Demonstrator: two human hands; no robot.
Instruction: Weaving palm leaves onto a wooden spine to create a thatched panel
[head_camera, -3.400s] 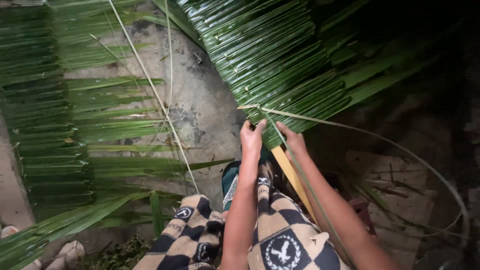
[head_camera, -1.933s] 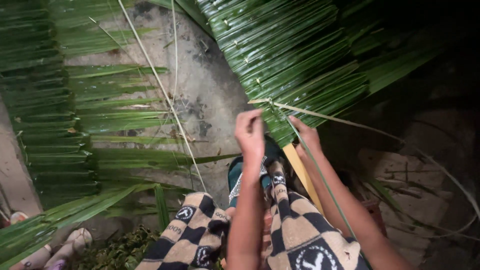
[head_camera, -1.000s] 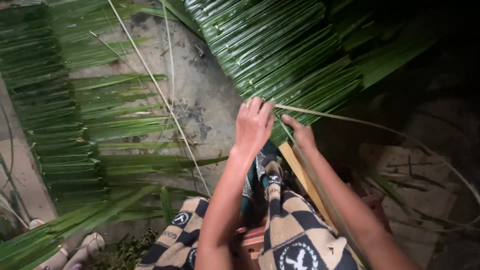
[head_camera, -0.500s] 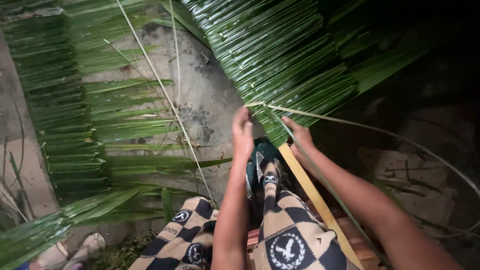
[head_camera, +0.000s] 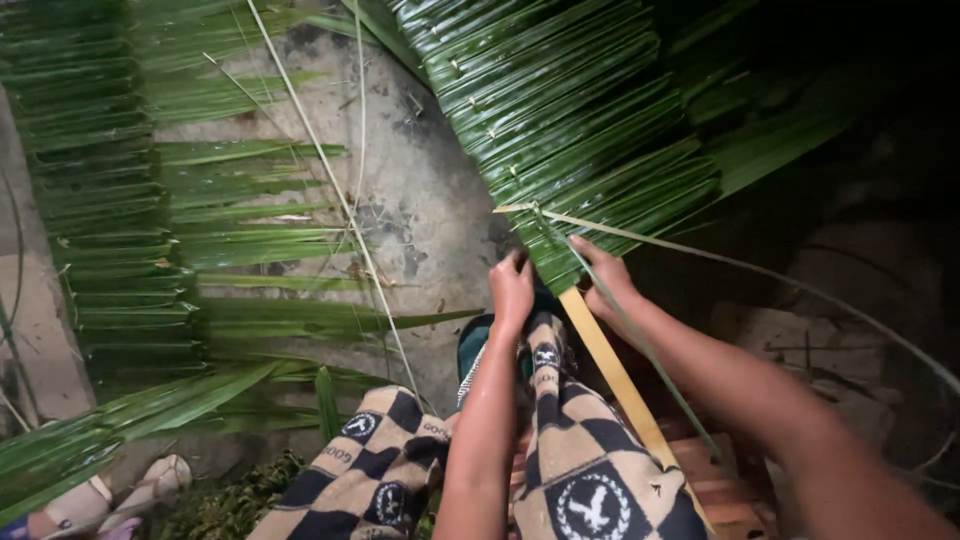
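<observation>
Green, glossy leaf panel (head_camera: 570, 120) slants over our lap: light, springy, slick, best gripped at its lower edge by the slat (head_camera: 610, 365). Our left hand (head_camera: 512, 290) curls its fingers onto that edge. Our right hand (head_camera: 610, 285), fingers together, seems to pinch the thin strip (head_camera: 700, 255), limp and easily snapped.

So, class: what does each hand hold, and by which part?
Both the left hand and right hand grip the green folded palm-leaf panel at its near bottom edge.
</observation>
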